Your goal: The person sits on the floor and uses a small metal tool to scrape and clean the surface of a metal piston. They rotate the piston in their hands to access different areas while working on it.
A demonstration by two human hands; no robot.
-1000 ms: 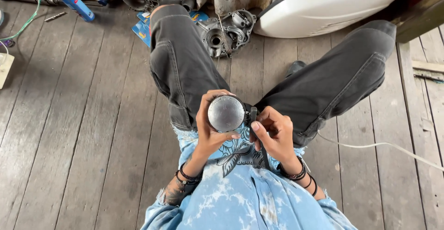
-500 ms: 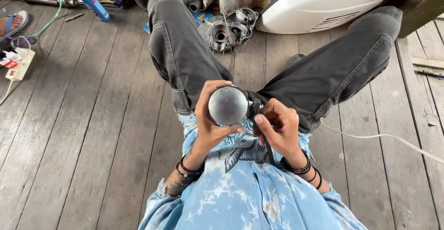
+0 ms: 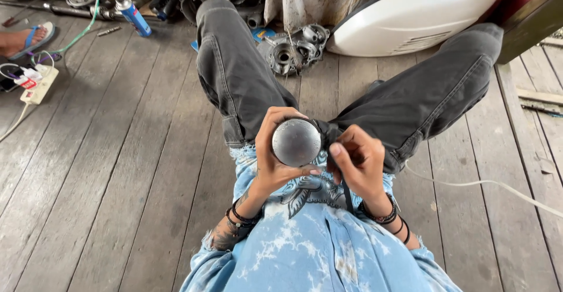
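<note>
- Cupping a round grey metal part (image 3: 296, 142), the left hand (image 3: 274, 151) wraps its left side.
- Right hand (image 3: 358, 163) pinches a dark strap (image 3: 328, 132) just right of it.

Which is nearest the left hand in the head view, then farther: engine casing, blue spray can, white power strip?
From the left hand:
1. Engine casing, straight ahead between the knees.
2. Blue spray can, far ahead and to the left.
3. White power strip, at the far left edge.
</note>
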